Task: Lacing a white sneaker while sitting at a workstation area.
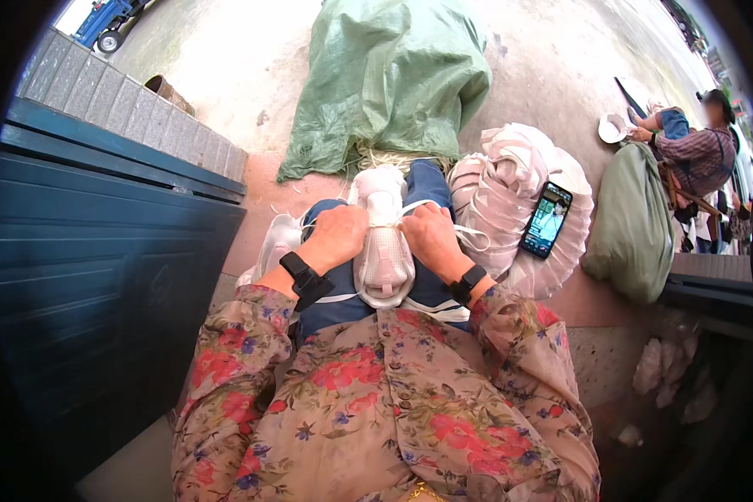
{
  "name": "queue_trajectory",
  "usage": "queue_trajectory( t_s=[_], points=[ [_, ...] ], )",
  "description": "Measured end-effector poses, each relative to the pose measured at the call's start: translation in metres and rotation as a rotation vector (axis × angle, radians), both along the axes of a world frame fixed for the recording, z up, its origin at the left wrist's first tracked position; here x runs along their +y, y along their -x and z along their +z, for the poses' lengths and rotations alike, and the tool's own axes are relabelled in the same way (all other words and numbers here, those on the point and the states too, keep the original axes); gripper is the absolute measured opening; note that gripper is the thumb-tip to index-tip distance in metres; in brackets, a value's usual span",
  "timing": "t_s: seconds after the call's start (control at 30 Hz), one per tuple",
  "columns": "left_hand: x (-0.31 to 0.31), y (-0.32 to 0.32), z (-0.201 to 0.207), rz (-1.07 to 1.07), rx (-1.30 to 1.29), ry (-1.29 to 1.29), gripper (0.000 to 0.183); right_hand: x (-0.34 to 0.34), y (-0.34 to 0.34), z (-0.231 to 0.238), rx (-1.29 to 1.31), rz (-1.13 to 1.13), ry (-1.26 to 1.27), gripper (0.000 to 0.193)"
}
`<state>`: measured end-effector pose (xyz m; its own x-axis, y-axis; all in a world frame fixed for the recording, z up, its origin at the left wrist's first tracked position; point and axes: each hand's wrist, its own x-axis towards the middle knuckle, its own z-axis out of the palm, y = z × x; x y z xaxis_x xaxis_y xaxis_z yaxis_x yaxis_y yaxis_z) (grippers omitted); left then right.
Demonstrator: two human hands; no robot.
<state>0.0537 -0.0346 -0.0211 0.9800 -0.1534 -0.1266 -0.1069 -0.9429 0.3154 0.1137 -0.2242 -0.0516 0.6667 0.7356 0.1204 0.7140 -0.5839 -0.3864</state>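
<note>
A white and pale pink sneaker (384, 272) lies across my lap between my knees, its toe toward me. My left hand (340, 232) is closed at its left side, with the fingertips pinched at the lacing. Opposite it, my right hand (432, 238) is also closed, gripping a white shoelace (474, 233) whose loose end loops out to the right. Beside my left knee another white shoe (279, 241) is partly hidden by my forearm. The fingertips of both hands meet the shoe near the middle of its opening.
A lit phone (547, 219) rests on a heap of pale pink pleated material (498, 201) to my right. Ahead is a large green sack (393, 75); an olive sack (636, 222) stands farther right, near a seated person (699, 151) handling a white item. A dark blue door (100, 276) borders my left.
</note>
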Motion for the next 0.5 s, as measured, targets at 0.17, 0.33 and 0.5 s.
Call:
queue_trajectory(
  t_s=[0.17, 0.33, 0.5],
  points=[
    [-0.003, 0.001, 0.006, 0.037, 0.054, -0.010, 0.010, -0.002, -0.001, -0.009, -0.077, 0.025, -0.013, 0.013],
    [-0.003, -0.003, 0.005, -0.008, 0.039, 0.006, 0.010, -0.003, -0.001, -0.011, -0.043, 0.021, -0.008, 0.012],
    [-0.006, -0.006, 0.003, -0.028, 0.061, 0.011, 0.009, -0.004, -0.002, -0.012, 0.032, 0.036, -0.048, 0.018]
  ],
)
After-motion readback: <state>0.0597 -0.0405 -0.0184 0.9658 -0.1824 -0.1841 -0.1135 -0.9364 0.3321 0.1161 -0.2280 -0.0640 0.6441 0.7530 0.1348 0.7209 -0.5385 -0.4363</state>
